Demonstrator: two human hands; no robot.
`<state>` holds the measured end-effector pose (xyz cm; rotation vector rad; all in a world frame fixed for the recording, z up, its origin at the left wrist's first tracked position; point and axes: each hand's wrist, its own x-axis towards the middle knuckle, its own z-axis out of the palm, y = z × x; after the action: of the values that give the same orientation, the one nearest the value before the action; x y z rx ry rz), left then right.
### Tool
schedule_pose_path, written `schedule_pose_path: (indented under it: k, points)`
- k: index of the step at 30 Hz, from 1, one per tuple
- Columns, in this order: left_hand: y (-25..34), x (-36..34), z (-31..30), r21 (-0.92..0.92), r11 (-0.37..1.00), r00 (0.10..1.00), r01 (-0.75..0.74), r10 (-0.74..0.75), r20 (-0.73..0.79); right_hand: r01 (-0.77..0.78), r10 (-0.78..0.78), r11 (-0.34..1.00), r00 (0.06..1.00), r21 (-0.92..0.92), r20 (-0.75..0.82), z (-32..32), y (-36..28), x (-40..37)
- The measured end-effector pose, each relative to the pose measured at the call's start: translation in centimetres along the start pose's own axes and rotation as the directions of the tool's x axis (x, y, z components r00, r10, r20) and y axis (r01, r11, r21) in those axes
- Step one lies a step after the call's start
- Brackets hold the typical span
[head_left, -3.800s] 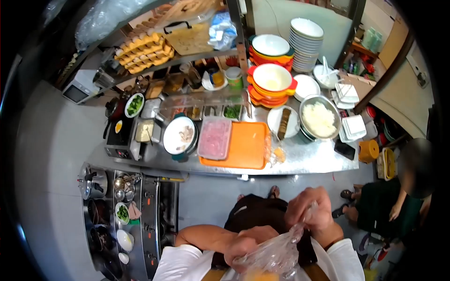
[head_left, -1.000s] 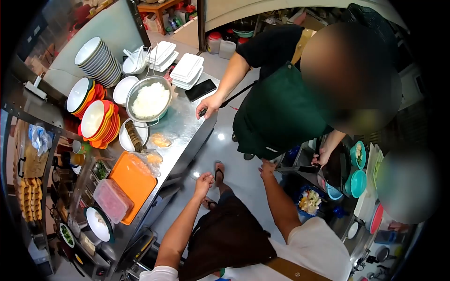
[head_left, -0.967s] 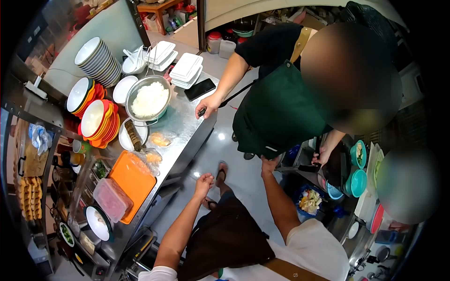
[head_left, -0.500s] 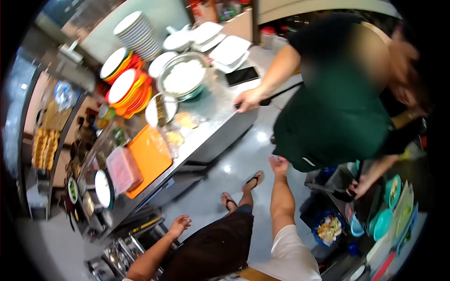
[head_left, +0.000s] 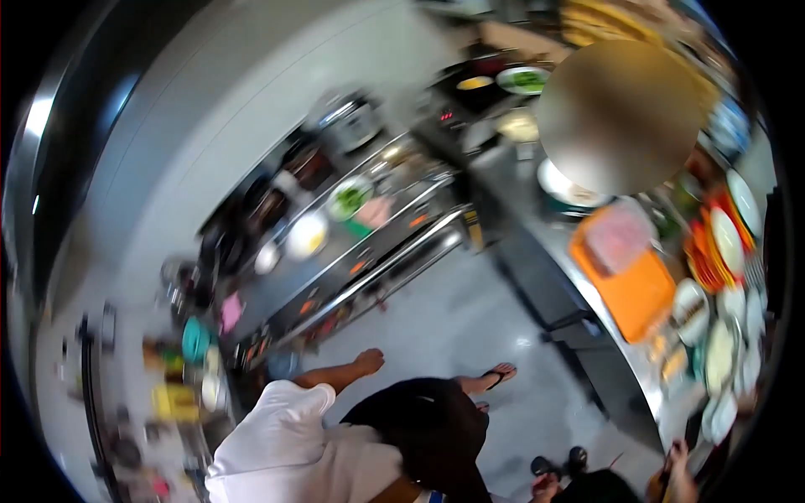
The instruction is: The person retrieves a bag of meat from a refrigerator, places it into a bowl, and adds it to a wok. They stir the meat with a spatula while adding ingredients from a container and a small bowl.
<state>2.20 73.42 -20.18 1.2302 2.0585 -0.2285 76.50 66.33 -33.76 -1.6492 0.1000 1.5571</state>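
Observation:
My left hand (head_left: 369,362) hangs over the grey floor in front of the steel cooking counter. Its fingers look loosely curled, and nothing shows in them. At the bottom edge, beside a co-worker's dark clothing (head_left: 608,486), is what appears to be my right hand (head_left: 545,488). Its fingers are too cut off and blurred to make out. Neither hand touches the counters. Nearest to my left hand is the steel counter (head_left: 289,293), bearing a white bowl (head_left: 308,235) and a plate of chopped greens (head_left: 350,198).
On the right, a steel table holds an orange board (head_left: 633,302), a pink-filled plastic box (head_left: 619,236) and stacked orange-rimmed plates (head_left: 719,243). A co-worker's hand (head_left: 679,461) is at its near corner. A rice cooker (head_left: 348,121) stands against the wall.
My view has swung left, bringing the cooking counter and wall into sight. The table with the orange board has shifted right, and the co-worker is now mostly below the frame.

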Motion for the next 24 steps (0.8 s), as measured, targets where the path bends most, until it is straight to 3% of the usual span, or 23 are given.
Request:
schedule_pose_path:
  k: [1, 3, 5, 6, 7, 9, 10, 11, 12, 13, 14, 15, 16, 17, 18, 19, 21, 22, 23, 24]
  points:
    - [-1.6, -3.8, 1.0, -0.184, 0.972, 0.986, 0.147, -0.159, -0.049, -0.103, 0.095, 0.991, 0.99, -0.08, -0.1, 2.3, -0.3, -1.5]
    - [-5.2, -9.0, 2.9, -0.405, 0.843, 0.919, 0.355, -0.393, -0.011, -0.184, 0.16, 0.95, 0.98, -0.252, -0.116, 5.3, -0.3, -2.9]
    - [-13.1, -11.3, 6.0, -0.558, 0.719, 0.844, 0.415, -0.533, -0.059, -0.21, 0.183, 0.896, 0.977, -0.392, -0.107, 8.2, 0.1, -4.7]
    - [-15.2, -12.6, 4.4, -0.55, 0.66, 0.76, 0.512, -0.647, -0.07, -0.215, 0.186, 0.87, 0.976, -0.444, -0.11, 9.3, 0.5, -5.9]
    - [-22.2, -12.3, 8.3, -0.735, 0.568, 0.698, 0.371, -0.692, -0.182, -0.212, 0.18, 0.847, 0.977, -0.487, -0.113, 10.4, 0.7, -7.0]
    - [-24.8, -13.9, 3.5, -0.602, 0.529, 0.484, 0.598, -0.837, -0.255, -0.205, 0.174, 0.804, 0.979, -0.558, -0.109, 12.4, 1.4, -8.3]
    - [-29.4, -13.5, 5.2, -0.547, 0.657, 0.425, 0.519, -0.754, -0.501, -0.202, 0.168, 0.784, 0.979, -0.587, -0.114, 13.3, 1.9, -9.3]
    - [-31.2, -13.4, 3.3, -0.704, 0.548, 0.335, 0.451, -0.836, -0.435, -0.199, 0.161, 0.76, 0.98, -0.619, -0.117, 14.1, 2.3, -10.0]
    - [-34.5, -12.2, 3.9, -0.707, 0.536, 0.346, 0.461, -0.842, -0.413, -0.195, 0.146, 0.742, 0.981, -0.642, -0.13, 14.9, 2.4, -11.2]
    - [-38.6, -10.4, 4.0, -0.964, 0.197, 0.166, 0.177, -0.972, -0.168, -0.19, 0.131, 0.73, 0.982, -0.656, -0.138, 16.0, 3.1, -11.9]
    - [-42.5, -8.7, 4.1, -0.97, -0.16, 0.08, -0.184, -0.986, 0.148, -0.177, 0.109, 0.723, 0.984, -0.668, -0.143, 17.0, 3.6, -12.7]
    - [-44.1, -8.0, 2.7, -0.971, -0.158, 0.089, -0.178, -0.986, 0.144, -0.171, 0.097, 0.716, 0.984, -0.677, -0.147, 17.4, 3.9, -13.0]
    - [-45.0, -8.2, 0.9, -0.877, 0.117, 0.201, 0.466, -0.979, -0.024, -0.158, 0.073, 0.711, 0.986, -0.685, -0.151, 17.9, 3.8, -13.6]
    - [-45.8, -8.6, 0.0, -0.343, 0.389, 0.386, 0.855, -0.919, -0.079, -0.147, 0.051, 0.704, 0.986, -0.695, -0.158, 18.2, 3.8, -14.3]
    - [-47.5, -8.2, -0.3, -0.329, 0.41, 0.406, 0.851, -0.91, -0.084, -0.134, 0.027, 0.701, 0.987, -0.7, -0.161, 18.2, 3.9, -14.8]
    - [-48.9, -8.0, -0.7, -0.069, 0.531, 0.525, 0.845, -0.847, -0.088, -0.116, 0.002, 0.711, 0.987, -0.694, -0.163, 18.0, 4.0, -15.3]
    - [-50.1, -7.5, -1.6, 0.449, 0.653, 0.735, 0.61, -0.678, -0.012, -0.078, -0.035, 0.725, 0.988, -0.684, -0.15, 16.2, 4.1, -15.4]
    - [-50.0, -7.7, -2.8, 0.157, 0.517, 0.513, 0.842, -0.856, 0.065, -0.058, -0.05, 0.734, 0.989, -0.677, -0.138, 14.3, 4.7, -15.8]
    - [-51.4, -8.9, -1.4, 0.495, 0.633, 0.692, 0.595, -0.717, 0.084, -0.016, -0.065, 0.727, 0.994, -0.687, -0.092, 10.4, 6.1, -15.5]
    - [-52.3, -9.1, -0.8, 0.087, 0.674, 0.679, 0.733, -0.733, -0.046, 0.103, -0.12, 0.663, 0.992, -0.741, 0.03, 3.2, 8.3, -15.2]
